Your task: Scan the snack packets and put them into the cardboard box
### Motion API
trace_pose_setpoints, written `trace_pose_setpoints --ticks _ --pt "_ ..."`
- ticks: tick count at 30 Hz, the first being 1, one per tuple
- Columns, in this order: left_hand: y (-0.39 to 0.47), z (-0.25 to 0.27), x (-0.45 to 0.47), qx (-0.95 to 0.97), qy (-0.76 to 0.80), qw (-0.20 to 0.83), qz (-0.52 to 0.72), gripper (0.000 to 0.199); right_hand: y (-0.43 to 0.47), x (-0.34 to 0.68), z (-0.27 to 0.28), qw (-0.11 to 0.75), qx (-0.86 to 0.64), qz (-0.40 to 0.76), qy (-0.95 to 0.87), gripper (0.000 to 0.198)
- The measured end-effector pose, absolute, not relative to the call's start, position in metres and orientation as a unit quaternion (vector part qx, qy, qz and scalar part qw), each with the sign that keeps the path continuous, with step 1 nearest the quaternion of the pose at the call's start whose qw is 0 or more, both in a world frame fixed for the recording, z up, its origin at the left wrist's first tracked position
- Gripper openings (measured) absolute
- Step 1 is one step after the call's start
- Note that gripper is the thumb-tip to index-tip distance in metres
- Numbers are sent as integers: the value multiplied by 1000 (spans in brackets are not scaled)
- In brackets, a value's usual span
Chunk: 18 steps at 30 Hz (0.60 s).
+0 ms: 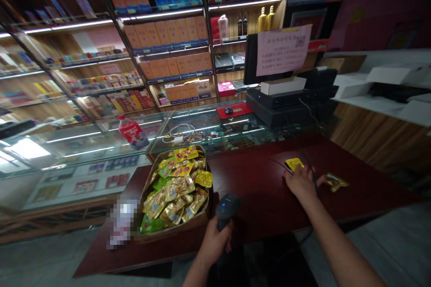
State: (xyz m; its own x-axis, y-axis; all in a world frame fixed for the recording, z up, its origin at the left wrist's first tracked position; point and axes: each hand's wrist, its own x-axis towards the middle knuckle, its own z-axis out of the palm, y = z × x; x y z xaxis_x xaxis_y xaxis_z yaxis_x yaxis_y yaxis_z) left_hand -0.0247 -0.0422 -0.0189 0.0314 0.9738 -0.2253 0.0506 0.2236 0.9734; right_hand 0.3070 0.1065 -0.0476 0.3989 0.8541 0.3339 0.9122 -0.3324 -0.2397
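My left hand (215, 237) is wrapped round the handle of a dark barcode scanner (227, 206), which shows a small blue light. The scanner is held up near the table's front edge. To the right, my right hand (303, 182) is low over the table, thumb and fingertips on a small yellow snack packet (294, 163). A gold snack packet (335, 182) lies on the wood just right of that hand. Left of the scanner stands an open cardboard box (173, 232) heaped with gold, yellow and green snack packets (178, 187).
The dark red table (249, 175) meets a glass display counter (202, 121). On it are a red-labelled bottle (132, 132), a white cable (178, 133), and a mouse (229, 110) on a red mat. A monitor (251, 59) with a paper sign and shelves of boxes stand behind. A thin black cable runs near my right hand.
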Motion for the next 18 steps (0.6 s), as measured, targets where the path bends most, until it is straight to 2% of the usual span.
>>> trace_pose_setpoints --ticks 3,6,9,14,18 --pt "-43 -19 -24 448 559 552 427 39 109 287 -44 192 -771 -84 -601 52" --pt "-43 -20 -24 450 563 547 426 38 99 247 -51 251 -699 -41 -668 33" --pt "-43 -19 -23 449 567 548 420 38 86 212 -61 321 -646 -7 -692 23" --pt "-43 -17 -24 452 562 552 419 39 80 200 -62 374 -649 42 -661 39" --pt "-43 -17 -24 460 561 553 409 39 79 206 -55 408 -590 140 -682 44"
